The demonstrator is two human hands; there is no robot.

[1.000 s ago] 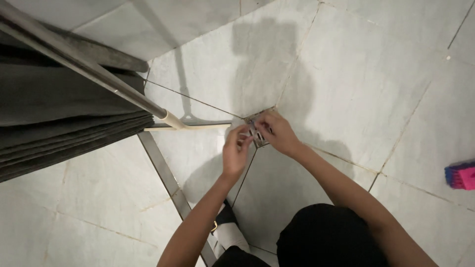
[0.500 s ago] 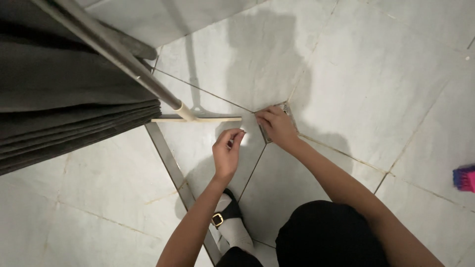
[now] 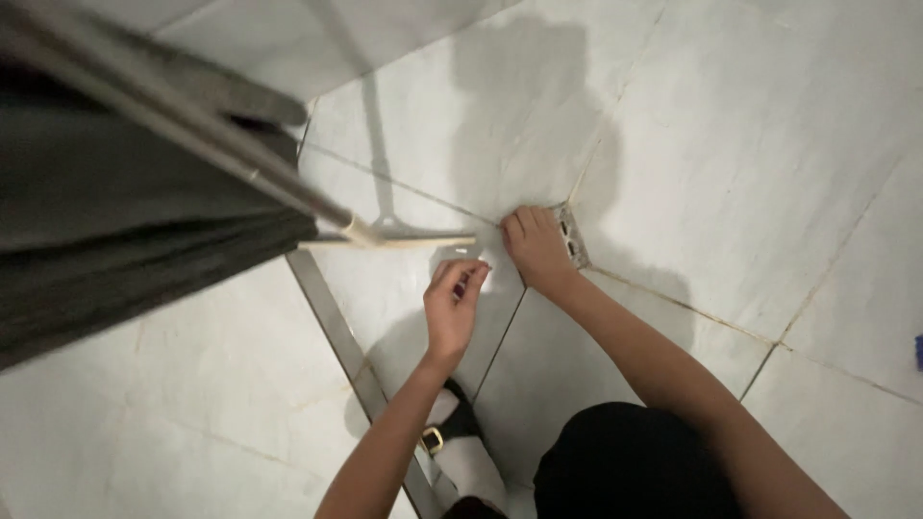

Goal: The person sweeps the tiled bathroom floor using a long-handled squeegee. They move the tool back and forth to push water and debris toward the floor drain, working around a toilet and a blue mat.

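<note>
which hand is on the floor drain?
The right hand. It lies flat over the square metal drain where the tile joints meet; the left hand is apart from the drain, nearer the sandal.

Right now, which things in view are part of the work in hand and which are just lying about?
In use:
- right hand pressed on the floor drain cover
- left hand held just above the floor tiles, fingers curled; whether it holds anything cannot be told

Lying about:
- squeegee resting on the tiles
- dark curtain at left
- sandal
- blue thing at the right edge
</note>
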